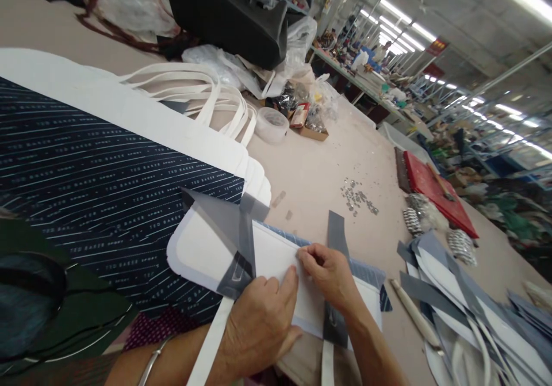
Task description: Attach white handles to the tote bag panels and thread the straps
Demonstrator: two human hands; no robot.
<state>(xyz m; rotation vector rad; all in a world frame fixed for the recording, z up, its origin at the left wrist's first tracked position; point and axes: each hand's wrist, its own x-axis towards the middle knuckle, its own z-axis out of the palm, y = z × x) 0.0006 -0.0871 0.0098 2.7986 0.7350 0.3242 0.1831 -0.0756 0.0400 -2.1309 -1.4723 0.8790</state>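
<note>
A white bag panel with a rounded corner lies on the worktable, with grey webbing strips crossing it and a pale blue edging along its far side. My left hand rests flat on the panel's near part, and a metal bangle sits on that wrist. My right hand pinches the panel near its far edge, just beside a grey strip. A white strap runs from the panel toward the bottom of the view, under my left wrist.
Navy striped fabric lies left, under white panels with looped handles. To the right are loose metal pieces, a red board, a white-handled tool and stacked panels. A tape roll stands ahead. A person works far off.
</note>
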